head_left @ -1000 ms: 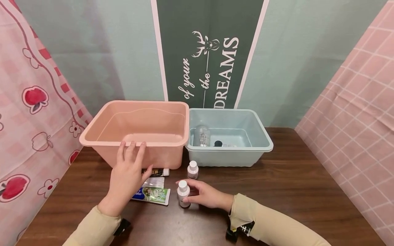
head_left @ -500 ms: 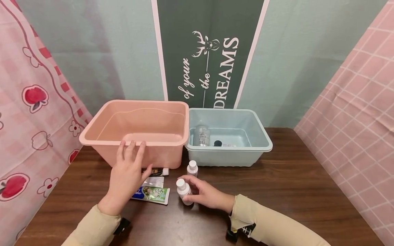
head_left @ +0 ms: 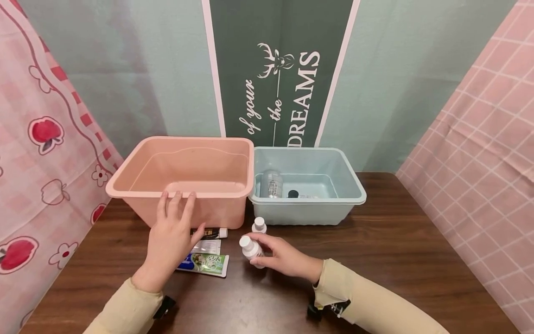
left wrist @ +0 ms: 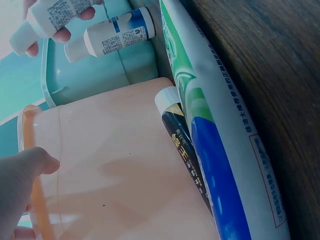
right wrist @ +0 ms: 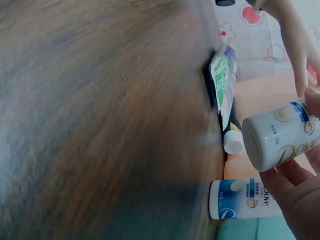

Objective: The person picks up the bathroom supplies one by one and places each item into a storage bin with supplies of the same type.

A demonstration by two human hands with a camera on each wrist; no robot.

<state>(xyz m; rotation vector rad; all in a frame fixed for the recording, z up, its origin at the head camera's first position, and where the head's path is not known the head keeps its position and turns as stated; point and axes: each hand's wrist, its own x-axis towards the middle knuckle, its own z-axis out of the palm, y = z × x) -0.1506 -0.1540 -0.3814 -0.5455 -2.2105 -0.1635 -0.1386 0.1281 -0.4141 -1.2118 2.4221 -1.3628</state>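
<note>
Gripping the near white bottle (head_left: 251,249), my right hand (head_left: 288,260) has lifted it off the desk (head_left: 267,306); the carry seems begun. My left hand (head_left: 170,233), fingers spread, touches the near rim of the pink bin (head_left: 221,195).

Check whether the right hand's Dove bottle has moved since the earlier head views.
Yes: the held Dove bottle has moved up the head picture, closer to the light-blue bin.

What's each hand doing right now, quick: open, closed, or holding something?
Left hand: open, at the pink bin.
Right hand: holding a white bottle, tilted.
</note>
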